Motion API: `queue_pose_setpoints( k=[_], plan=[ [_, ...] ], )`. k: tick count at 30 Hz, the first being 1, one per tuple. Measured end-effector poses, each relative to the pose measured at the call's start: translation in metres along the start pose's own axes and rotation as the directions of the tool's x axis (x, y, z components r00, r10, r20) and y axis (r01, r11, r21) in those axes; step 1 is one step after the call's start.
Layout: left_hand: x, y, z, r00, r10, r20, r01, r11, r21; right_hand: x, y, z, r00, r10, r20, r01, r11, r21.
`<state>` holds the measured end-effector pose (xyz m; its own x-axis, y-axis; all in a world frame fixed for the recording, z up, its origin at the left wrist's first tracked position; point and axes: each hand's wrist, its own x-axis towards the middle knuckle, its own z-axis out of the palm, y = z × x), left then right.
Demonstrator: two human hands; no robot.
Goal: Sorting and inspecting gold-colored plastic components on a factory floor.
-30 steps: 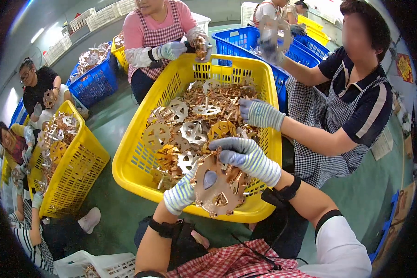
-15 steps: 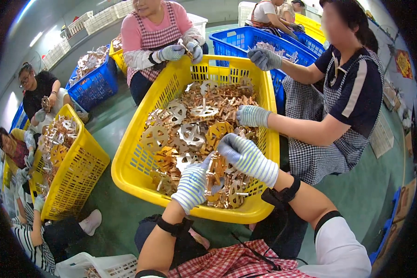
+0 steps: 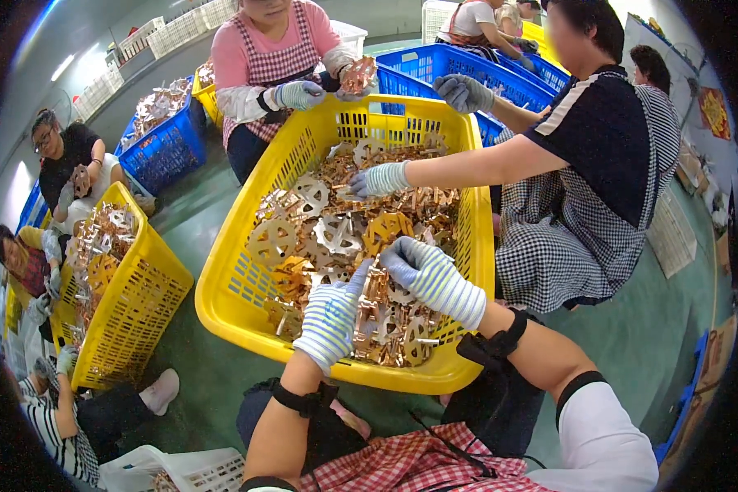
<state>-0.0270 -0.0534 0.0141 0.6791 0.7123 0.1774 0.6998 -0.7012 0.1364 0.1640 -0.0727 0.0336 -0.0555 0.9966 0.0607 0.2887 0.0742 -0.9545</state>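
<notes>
Haphazardly, metal strips [image 3: 378,289] near both hands [image 3: 330,321] [image 3: 436,281] point their lengths different ways.

A smooth green floor [image 3: 180,221] with a soft sheen spreads across the room. Pale grey wall [image 3: 98,37] rises at the upper left, with white slatted crates [image 3: 175,34] lined up before it. A bright light strip [image 3: 63,69] shows there — a white glare [image 3: 18,184] lies lower down. On the right, a red-and-gold poster [image 3: 714,112] hangs above a whitish crate [image 3: 672,238] and brown cardboard boxes [image 3: 716,353].
</notes>
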Motion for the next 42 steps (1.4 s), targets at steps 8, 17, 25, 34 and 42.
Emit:
queue_pose_setpoints(
  k=[8,17,25,34,42],
  plan=[
    [0.007,0.001,-0.016,0.990,0.071,-0.122,-0.076,0.996,-0.038,0.003,-0.011,-0.004,0.903,0.331,0.276,-0.430,0.655,0.622],
    [0.012,-0.006,-0.008,0.987,0.099,-0.123,-0.105,0.994,-0.036,0.008,0.000,-0.004,1.000,0.020,0.009,-0.021,0.988,0.153],
    [0.013,-0.014,-0.009,0.998,-0.034,-0.054,0.036,0.999,0.031,0.012,0.019,-0.006,0.923,-0.379,-0.064,0.310,0.832,-0.459],
    [0.005,-0.016,-0.003,0.994,0.015,-0.108,-0.008,0.998,0.068,0.005,-0.010,-0.005,0.967,0.079,0.240,-0.177,0.892,0.417],
    [0.013,-0.007,-0.021,0.996,-0.024,0.084,0.020,0.999,0.042,0.004,-0.010,0.001,0.972,-0.167,0.168,0.168,0.986,0.011]
  ],
)
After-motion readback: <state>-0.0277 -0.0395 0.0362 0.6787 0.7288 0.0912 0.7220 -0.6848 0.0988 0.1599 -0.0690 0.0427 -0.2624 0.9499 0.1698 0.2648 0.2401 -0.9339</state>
